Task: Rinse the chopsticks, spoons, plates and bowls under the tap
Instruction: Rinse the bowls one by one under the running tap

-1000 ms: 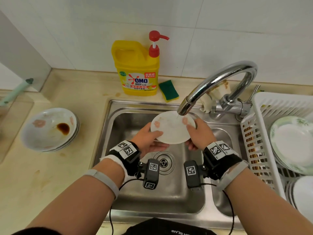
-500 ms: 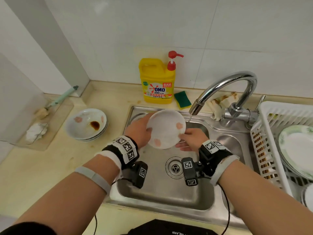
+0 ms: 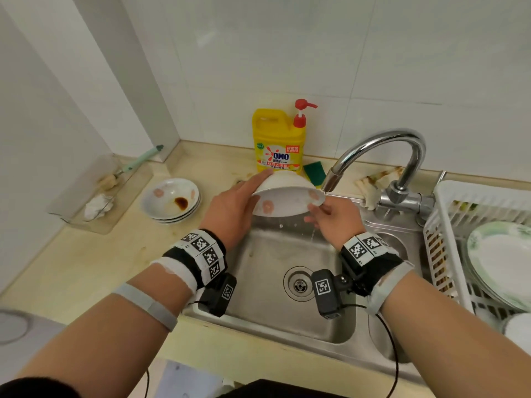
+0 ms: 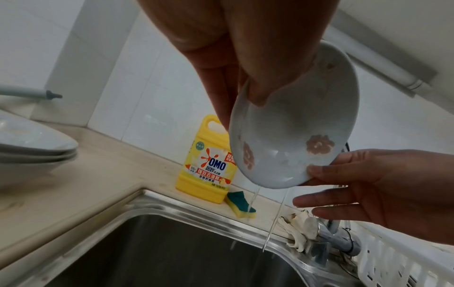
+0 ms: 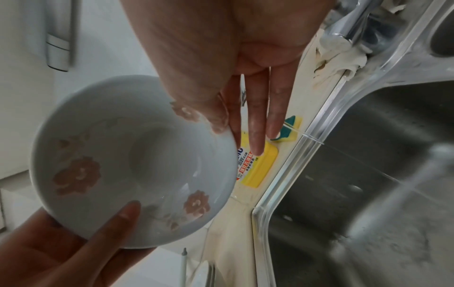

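A white bowl (image 3: 287, 196) with pink flowers hangs tipped over the sink (image 3: 267, 317), just left of the tap's spout (image 3: 330, 179). My left hand (image 3: 244, 196) grips its left rim, thumb inside (image 5: 123, 213) and fingers behind. My right hand (image 3: 319, 214) pinches the right rim (image 4: 317, 169) between thumb and forefinger, with the other fingers straight. Water runs off the bowl's low edge (image 4: 270, 186) into the basin. A thin stream falls from the tap (image 3: 373, 147).
A stack of dirty bowls (image 3: 172, 199) with a brown stain sits on the counter to the left. A yellow detergent bottle (image 3: 277, 142) and a green sponge (image 3: 314, 173) stand behind the sink. A white rack (image 3: 448, 239) on the right holds plates (image 3: 500, 259).
Both hands have lifted the bowl from under the spout, up and a little left, and tipped it so the water drains. My head has pulled back.
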`<state>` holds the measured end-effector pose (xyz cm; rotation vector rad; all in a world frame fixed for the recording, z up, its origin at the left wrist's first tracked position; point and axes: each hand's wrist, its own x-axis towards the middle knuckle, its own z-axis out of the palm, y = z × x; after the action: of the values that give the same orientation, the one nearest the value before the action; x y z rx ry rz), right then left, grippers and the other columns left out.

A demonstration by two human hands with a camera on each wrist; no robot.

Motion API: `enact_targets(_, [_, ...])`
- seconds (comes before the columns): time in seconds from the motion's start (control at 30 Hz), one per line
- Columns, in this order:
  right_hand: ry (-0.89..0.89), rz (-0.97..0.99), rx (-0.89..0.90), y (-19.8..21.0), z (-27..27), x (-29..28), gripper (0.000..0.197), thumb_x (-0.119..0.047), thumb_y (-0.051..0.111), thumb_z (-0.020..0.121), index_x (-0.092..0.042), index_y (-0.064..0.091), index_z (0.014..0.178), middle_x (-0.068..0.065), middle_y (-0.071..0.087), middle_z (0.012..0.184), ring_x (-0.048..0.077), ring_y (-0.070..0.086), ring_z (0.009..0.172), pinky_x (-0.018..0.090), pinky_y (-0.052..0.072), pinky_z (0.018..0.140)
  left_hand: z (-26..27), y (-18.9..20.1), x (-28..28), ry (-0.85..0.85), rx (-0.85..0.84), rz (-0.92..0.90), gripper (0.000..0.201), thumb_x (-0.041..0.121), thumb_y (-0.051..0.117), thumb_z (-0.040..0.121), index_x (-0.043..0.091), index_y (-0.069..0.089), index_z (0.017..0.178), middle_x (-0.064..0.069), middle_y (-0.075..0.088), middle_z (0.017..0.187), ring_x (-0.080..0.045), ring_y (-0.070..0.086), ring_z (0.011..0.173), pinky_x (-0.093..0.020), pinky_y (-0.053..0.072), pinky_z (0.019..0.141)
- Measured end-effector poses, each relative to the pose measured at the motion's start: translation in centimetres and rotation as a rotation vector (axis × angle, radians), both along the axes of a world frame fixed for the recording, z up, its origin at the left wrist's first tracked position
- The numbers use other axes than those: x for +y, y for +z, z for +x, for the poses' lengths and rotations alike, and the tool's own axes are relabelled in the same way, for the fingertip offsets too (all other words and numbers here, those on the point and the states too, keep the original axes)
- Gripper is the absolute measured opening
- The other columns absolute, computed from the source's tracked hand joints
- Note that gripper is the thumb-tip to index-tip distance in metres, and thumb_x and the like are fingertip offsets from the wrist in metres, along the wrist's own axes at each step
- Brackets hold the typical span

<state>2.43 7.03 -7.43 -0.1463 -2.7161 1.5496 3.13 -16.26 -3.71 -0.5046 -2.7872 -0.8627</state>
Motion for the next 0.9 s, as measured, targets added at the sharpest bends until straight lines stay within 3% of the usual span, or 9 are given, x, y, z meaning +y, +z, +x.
enact_targets(0.13, [-0.001, 0.041, 0.036, 1.1, 1.5, 1.3, 0.019, -0.025, 0.063, 0.099, -0.016, 0.076, 0.089, -0.007, 0.077, 0.073, 0.006, 0.073, 0.08, 0.04, 0.056, 0.089, 1.6, 0.6, 0.8, -0.01, 0.028, 0.017, 0.053, 0.024, 0.047, 0.105, 0.044, 0.032, 0.153, -0.01, 0.067, 0.125, -0.035, 0.067, 0.1, -0.047, 0.055, 0.09])
enact_targets(0.3, [-0.016, 0.065, 0.075, 2.2, 3.1, 2.9, 0.017, -0.023, 0.064, 0.098, -0.019, 0.079, 0.091, -0.004, 0.078, 0.079, 0.017, 0.073, 0.087, 0.042, 0.055, 0.092, 3.2, 1.2, 2.1, -0.048, 0.06, 0.053, 0.054, 0.023, 0.048, 0.105, 0.044, 0.033, 0.154, -0.005, 0.06, 0.14, -0.03, 0.064, 0.114, -0.045, 0.052, 0.099])
enact_targets(0.5, [-0.111, 0.124, 0.167, 4.0, 5.1, 3.5, 0.019, -0.025, 0.065, 0.098, -0.018, 0.081, 0.088, 0.0, 0.078, 0.083, 0.022, 0.07, 0.086, 0.04, 0.053, 0.089, 3.3, 2.8, 2.7, -0.121, 0.13, 0.052, 0.056, 0.017, 0.052, 0.103, 0.034, 0.037, 0.155, -0.005, 0.058, 0.145, -0.031, 0.063, 0.118, -0.03, 0.045, 0.098])
enact_targets(0.67, [-0.174, 0.154, 0.141, 5.0, 6.8, 2.6, 0.021, -0.025, 0.066, 0.098, -0.018, 0.078, 0.083, 0.002, 0.077, 0.083, 0.02, 0.071, 0.088, 0.033, 0.051, 0.087, 3.1, 3.0, 2.1, -0.154, 0.071, 0.087, 0.054, 0.039, 0.047, 0.103, 0.036, 0.037, 0.155, -0.003, 0.058, 0.146, -0.031, 0.06, 0.125, -0.038, 0.047, 0.105])
enact_targets(0.8, [-0.227, 0.187, 0.148, 5.6, 8.3, 1.7, 0.021, -0.027, 0.064, 0.098, -0.012, 0.079, 0.096, 0.004, 0.077, 0.088, 0.021, 0.07, 0.09, 0.034, 0.051, 0.09, 3.1, 2.7, 1.3, -0.207, 0.112, 0.135, 0.054, 0.019, 0.053, 0.103, 0.035, 0.041, 0.153, -0.001, 0.057, 0.147, -0.027, 0.061, 0.125, -0.033, 0.045, 0.105])
enact_targets(0.9, [-0.257, 0.246, 0.167, 5.6, 9.2, 1.0, 0.021, -0.025, 0.062, 0.1, -0.012, 0.078, 0.096, 0.003, 0.076, 0.087, 0.019, 0.067, 0.086, 0.03, 0.049, 0.084, 2.8, 2.4, 1.2, -0.215, 0.072, 0.181, 0.053, 0.019, 0.052, 0.103, 0.036, 0.043, 0.152, -0.003, 0.06, 0.143, -0.027, 0.061, 0.123, -0.033, 0.047, 0.102])
